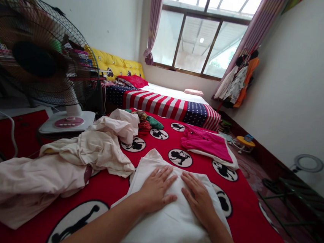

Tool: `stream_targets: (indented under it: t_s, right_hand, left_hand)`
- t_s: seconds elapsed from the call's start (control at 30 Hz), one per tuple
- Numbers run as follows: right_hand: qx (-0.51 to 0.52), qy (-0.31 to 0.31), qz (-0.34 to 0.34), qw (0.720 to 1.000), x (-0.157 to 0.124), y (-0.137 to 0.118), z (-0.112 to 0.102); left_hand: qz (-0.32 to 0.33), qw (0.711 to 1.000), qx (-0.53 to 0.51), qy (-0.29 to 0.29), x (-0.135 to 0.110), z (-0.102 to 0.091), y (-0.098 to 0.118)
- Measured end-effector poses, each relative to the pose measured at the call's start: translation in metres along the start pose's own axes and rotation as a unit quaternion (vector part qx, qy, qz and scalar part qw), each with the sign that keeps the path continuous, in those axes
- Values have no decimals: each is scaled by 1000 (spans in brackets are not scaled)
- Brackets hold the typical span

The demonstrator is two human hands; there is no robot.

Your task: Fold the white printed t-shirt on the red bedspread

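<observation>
A white folded cloth [167, 217] lies in front of me on a red bedspread [165, 144] with monkey figures in pale circles. My left hand [158, 190] rests flat on it, fingers stretched and thumb pointing right. Beside it my right hand [197, 197] also presses flat on the cloth, its fingers pointing up and to the left. Neither hand grips anything. Rumpled cream cloth [90, 149] spreads over the left side of the bed. Farther off to the right sits a folded pink garment [206, 141] on top of white fabric.
An electric fan [38, 60] stands at the left on a red-topped surface. Behind is a second bed with a stars-and-stripes cover [163, 104]. A yellow stool [245, 141] and a dark green rack [300, 199] are on the floor at right. Clothes [237, 84] hang near the window.
</observation>
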State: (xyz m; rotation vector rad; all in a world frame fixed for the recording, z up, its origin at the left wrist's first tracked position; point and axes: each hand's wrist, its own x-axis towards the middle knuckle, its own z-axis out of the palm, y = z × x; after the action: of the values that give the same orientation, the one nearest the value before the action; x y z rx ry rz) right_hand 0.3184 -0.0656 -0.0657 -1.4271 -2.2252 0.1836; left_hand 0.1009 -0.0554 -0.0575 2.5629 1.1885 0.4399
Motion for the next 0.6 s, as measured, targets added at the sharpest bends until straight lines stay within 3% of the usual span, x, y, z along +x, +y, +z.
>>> stream_targets:
  t_s: [0.6]
  right_hand:
    - [0, -1, -3, 1000, 0, 2, 0]
  left_hand:
    - [-2, 1000, 5, -16, 0, -1, 1]
